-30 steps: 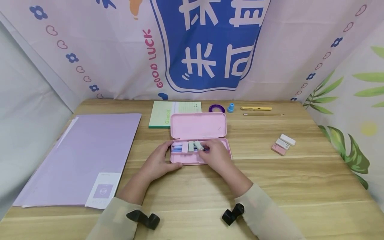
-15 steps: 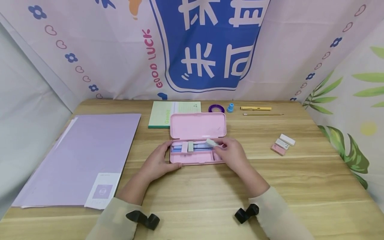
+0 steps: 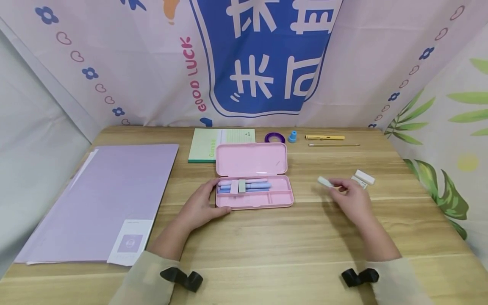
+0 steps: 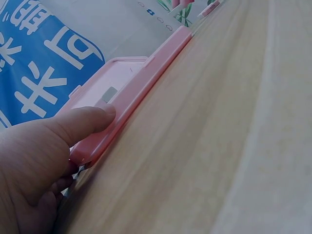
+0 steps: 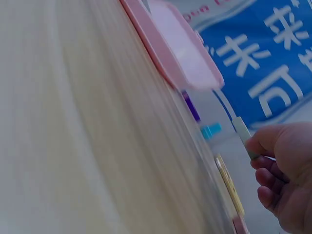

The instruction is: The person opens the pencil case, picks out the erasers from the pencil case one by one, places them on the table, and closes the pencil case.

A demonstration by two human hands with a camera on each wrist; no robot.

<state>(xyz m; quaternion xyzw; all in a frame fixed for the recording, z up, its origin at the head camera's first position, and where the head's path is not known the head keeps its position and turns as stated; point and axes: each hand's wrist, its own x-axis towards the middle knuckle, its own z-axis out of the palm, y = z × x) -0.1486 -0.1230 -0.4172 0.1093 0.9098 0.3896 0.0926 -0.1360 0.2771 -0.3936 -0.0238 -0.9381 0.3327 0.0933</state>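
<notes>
My right hand (image 3: 351,202) pinches a pale green eraser (image 3: 325,182) between thumb and fingers, above the table right of the pencil case. The right wrist view shows that eraser (image 5: 243,137) sticking out past the fingertips. An open pink pencil case (image 3: 281,199) lies with its lid tipped back. Gripping its left end is my left hand (image 3: 198,207), the thumb along the front wall, as the left wrist view of the case (image 4: 146,83) also shows. Inside the case are several blue and pink pens (image 3: 259,185), with a pink eraser (image 3: 234,187) and a green eraser (image 3: 242,186) across them.
A white eraser (image 3: 365,177) and others lie partly behind my right hand. Farther back are a notebook (image 3: 202,146), purple tape roll (image 3: 275,137), blue cone-shaped piece (image 3: 292,137), yellow pen (image 3: 325,137) and pencil (image 3: 334,145). A large purple folder (image 3: 114,199) covers the left side.
My right hand has lifted the pale green eraser out of the pencil case and carried it right, toward the other erasers. My left hand has stayed on the case.
</notes>
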